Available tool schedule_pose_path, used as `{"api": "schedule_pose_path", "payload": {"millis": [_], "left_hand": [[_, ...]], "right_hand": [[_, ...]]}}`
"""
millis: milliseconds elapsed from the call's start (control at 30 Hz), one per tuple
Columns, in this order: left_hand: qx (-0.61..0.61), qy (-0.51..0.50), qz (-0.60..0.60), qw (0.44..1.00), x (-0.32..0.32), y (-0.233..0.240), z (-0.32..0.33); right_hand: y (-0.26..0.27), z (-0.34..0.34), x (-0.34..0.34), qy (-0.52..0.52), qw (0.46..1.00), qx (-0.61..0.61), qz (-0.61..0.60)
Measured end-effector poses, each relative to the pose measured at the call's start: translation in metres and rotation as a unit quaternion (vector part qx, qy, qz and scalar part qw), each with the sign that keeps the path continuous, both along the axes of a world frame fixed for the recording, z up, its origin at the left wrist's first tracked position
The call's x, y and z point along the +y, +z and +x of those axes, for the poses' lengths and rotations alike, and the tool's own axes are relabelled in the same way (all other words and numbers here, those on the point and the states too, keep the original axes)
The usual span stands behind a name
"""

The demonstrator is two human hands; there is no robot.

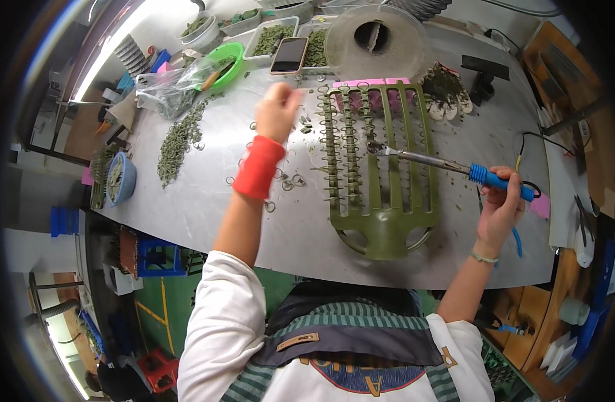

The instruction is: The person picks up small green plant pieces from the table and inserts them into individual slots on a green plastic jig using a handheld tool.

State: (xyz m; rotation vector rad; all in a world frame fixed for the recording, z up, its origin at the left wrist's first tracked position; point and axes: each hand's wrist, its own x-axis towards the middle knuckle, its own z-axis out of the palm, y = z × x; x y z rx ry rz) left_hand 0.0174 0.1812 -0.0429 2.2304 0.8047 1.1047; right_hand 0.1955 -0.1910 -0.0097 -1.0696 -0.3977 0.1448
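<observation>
My right hand (500, 206) grips the blue handle of a soldering iron (433, 161). Its dark, flat tip lies over the third bar from the left of an olive-green slotted frame (387, 228), apparently wax. Small green rings (351, 145) stand in rows along the left bars, with a shorter row at the top of the third. Left of the frame, my left hand (277, 110) is raised over the table and blurred by motion; whether anything is between its fingers cannot be made out. Loose green rings (290, 182) lie beside my red wristband (259, 167).
Further left is a ring pile (179, 145), near a plastic bag (166, 95) and green basket (232, 75). A phone (290, 54) rests on tubs of green pieces. Pink blocks (357, 83) touch the frame's far end. A stained glove (445, 90) and black stand (483, 83) sit right.
</observation>
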Motion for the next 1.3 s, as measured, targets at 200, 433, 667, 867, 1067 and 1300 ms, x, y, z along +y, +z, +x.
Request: {"api": "schedule_pose_path", "payload": {"millis": [200,433,667,867,1067,1300], "left_hand": [[0.199,0.186,-0.268,0.924,0.093,-0.034,-0.089],[0.175,0.099,-0.132,0.971,0.06,-0.03,-0.088],[0.028,-0.237,-0.047,0.97,-0.077,0.044,-0.021],[0.076,-0.244,0.121,0.959,-0.108,0.039,0.013],[0.087,-0.21,0.233,0.946,-0.114,0.025,0.031],[0.102,-0.219,0.245,0.939,-0.11,0.03,0.027]], "right_hand": [[0.002,-0.004,0.004,0.003,1.0,0.001,-0.01],[0.01,-0.008,0.001,-0.01,1.0,-0.002,-0.019],[0.007,-0.007,-0.003,-0.001,0.999,-0.024,-0.026],[0.0,-0.007,0.002,0.007,1.0,-0.014,-0.015],[-0.005,-0.008,0.012,0.041,0.999,-0.015,0.008],[-0.001,-0.001,-0.006,0.021,1.0,-0.009,0.01]]}}
